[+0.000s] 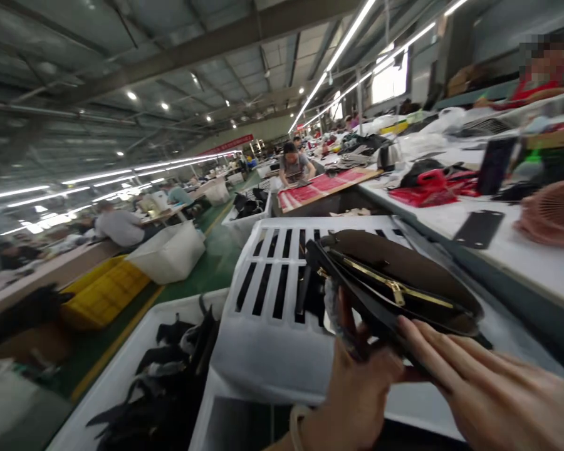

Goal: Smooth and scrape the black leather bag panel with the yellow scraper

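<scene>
Lying at lower left, a white bin [122, 369] held black pieces [169, 382]. Right of it, the left hand [357, 388] pinched a dark bag [399, 282] with a gold zipper [395, 289]; the right hand [489, 388] pressed flat fingers beneath it, lower right.

Hall: big factory floor around me, grey metal roof [178, 37] on steel beams.
Light: long fluorescent strips [338, 56] run down the hall, round spots between; bright window [389, 81] far right.
Floor: green [216, 263], yellow line [117, 344] along the aisle.
Furniture: long white worktable [536, 263] to my right, more benches to my left with people seated.
Bins: white slotted crate [272, 326] in front of me, yellow crate [106, 294], white tub [169, 254].
Wall: red banner [228, 144] at the far end.
</scene>
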The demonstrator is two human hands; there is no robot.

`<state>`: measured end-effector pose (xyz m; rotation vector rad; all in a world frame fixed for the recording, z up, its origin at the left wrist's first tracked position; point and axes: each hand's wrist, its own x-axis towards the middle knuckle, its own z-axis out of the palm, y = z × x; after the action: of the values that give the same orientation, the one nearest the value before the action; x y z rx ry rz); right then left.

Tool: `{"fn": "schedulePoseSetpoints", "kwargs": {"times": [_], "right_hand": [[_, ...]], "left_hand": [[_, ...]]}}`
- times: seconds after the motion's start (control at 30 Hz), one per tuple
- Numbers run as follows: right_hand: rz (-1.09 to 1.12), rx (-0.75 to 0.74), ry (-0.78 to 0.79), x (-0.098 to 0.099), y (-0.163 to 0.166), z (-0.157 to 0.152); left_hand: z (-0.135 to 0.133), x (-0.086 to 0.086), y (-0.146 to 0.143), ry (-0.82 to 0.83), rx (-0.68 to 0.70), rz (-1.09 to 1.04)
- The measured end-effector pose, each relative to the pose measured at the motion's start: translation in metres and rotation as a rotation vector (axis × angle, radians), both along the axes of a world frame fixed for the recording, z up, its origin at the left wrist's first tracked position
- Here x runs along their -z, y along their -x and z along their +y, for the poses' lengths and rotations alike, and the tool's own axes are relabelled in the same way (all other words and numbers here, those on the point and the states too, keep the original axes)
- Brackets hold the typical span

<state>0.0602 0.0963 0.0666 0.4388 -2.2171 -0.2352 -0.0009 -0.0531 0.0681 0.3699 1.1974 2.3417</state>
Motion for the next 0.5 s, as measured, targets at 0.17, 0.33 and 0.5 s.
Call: {"fn": "schedulePoseSetpoints", "kwargs": {"times": [0.17,0.33,0.5], "right_hand": [[0.08,-0.158,-0.008,0.013,0.022,-0.034],[0.141,-0.284,0.064,-0.011,0.037,-0.083],[0.037,-0.531,0.236,-0.018,0.048,-0.082]], "left_hand": [[-0.022,0.014,-0.013,-0.005,-0.103,-0.009],[-0.04,-0.019,0.001,-0.118,-0.339,-0.032],[-0.088,-0.053,0.045,-0.127,-0.715,0.023]]}}
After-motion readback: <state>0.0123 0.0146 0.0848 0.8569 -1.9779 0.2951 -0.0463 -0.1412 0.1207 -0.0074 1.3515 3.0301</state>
